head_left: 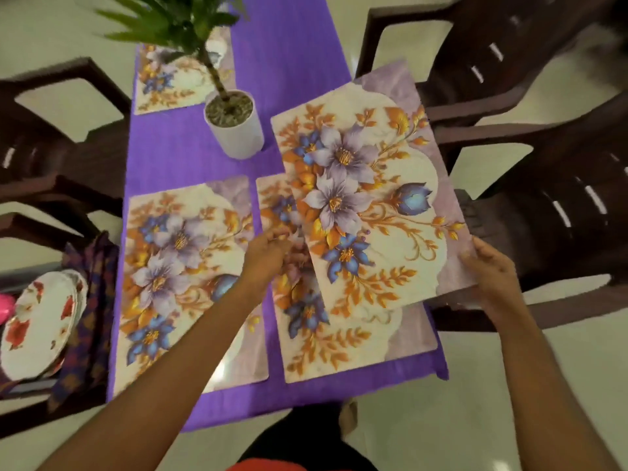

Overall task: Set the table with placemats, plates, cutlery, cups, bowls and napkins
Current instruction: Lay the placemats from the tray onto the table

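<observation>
I hold a floral placemat (367, 185) lifted and tilted above the right side of the purple table (190, 158). My left hand (270, 254) pinches its near left edge. My right hand (489, 266) grips its near right corner. Beneath it another floral placemat (343, 338) lies flat on the near right of the table, partly covered. A second one (180, 277) lies on the near left, crossed by my left forearm. A third placemat (166, 83) rests at the far left, behind the plant.
A potted plant in a white pot (238, 129) stands mid-table, close to the lifted mat's far corner. Dark brown chairs (530, 212) surround the table. On the left chair sit stacked red-flowered plates (37, 324) and patterned purple napkins (91, 300).
</observation>
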Action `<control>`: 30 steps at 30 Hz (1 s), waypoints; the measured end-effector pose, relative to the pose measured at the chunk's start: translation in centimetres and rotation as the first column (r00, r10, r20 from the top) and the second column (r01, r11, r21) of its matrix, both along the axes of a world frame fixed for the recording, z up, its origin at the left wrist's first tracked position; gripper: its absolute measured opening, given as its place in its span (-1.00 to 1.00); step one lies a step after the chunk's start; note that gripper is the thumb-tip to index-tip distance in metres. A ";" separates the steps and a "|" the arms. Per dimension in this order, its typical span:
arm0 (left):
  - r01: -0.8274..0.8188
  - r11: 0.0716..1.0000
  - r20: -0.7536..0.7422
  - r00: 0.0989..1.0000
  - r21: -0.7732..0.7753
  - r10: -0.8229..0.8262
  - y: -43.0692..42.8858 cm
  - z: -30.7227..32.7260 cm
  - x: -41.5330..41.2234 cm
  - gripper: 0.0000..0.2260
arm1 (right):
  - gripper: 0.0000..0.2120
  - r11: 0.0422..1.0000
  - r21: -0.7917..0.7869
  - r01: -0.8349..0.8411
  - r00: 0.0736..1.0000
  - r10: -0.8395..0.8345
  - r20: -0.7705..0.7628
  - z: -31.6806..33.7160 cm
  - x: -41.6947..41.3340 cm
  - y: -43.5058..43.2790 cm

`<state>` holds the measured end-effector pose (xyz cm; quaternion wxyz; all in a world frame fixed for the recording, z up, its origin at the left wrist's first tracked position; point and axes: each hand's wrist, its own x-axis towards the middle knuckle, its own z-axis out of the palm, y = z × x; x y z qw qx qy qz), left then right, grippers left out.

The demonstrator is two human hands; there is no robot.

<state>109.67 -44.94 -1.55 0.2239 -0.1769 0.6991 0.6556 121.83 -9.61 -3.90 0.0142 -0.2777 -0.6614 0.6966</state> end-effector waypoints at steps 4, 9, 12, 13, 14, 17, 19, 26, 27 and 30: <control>-0.022 0.972 -0.236 0.971 -0.236 -0.035 1.8 -1.6 -6.4 -0.79 | -0.71 0.995 0.034 0.092 0.995 -0.090 -0.050 -0.2 -9.4 0.7; -0.071 0.904 -0.482 0.862 -0.421 -0.157 3.6 -2.8 -13.0 -0.74 | -0.86 0.995 0.025 0.096 0.995 -0.095 -0.037 -1.3 -25.2 0.5; -0.057 0.855 -0.588 0.749 -0.515 -0.304 4.8 -3.9 -16.8 -0.75 | -0.87 0.996 0.035 0.085 0.996 -0.085 -0.017 -2.1 -33.4 -0.6; -0.055 0.828 -0.596 0.721 -0.558 -0.354 5.2 -4.3 -18.1 -0.75 | -0.86 0.996 0.034 0.086 0.996 -0.085 -0.016 -2.5 -35.9 -0.9; -0.054 0.800 -0.596 0.698 -0.597 -0.397 5.6 -4.8 -19.3 -0.74 | -0.83 0.996 0.035 0.083 0.996 -0.082 -0.023 -2.7 -38.2 -1.4; -0.072 0.745 -0.590 0.663 -0.663 -0.461 6.8 -5.6 -22.7 -0.69 | -0.79 0.998 0.037 0.041 0.999 -0.040 -0.028 -3.7 -44.4 -2.5; -0.085 0.697 -0.569 0.651 -0.712 -0.502 7.3 -6.3 -24.9 -0.66 | -0.84 0.999 0.051 0.018 1.000 -0.017 -0.022 -4.6 -47.8 -3.2; -0.025 0.520 -0.382 0.708 -0.854 -0.594 8.1 -8.5 -31.1 -0.57 | -0.80 0.926 0.377 0.004 1.000 -0.013 0.022 -6.1 -52.9 -5.9; -0.034 0.495 -0.366 0.718 -0.868 -0.593 8.3 -8.7 -31.8 -0.56 | -0.79 0.921 0.390 0.016 1.000 -0.024 0.016 -6.1 -53.4 -6.1; -0.061 0.421 -0.327 0.733 -0.905 -0.597 8.9 -8.9 -33.7 -0.52 | -0.77 0.898 0.439 0.037 0.999 -0.029 -0.025 -5.9 -54.4 -6.7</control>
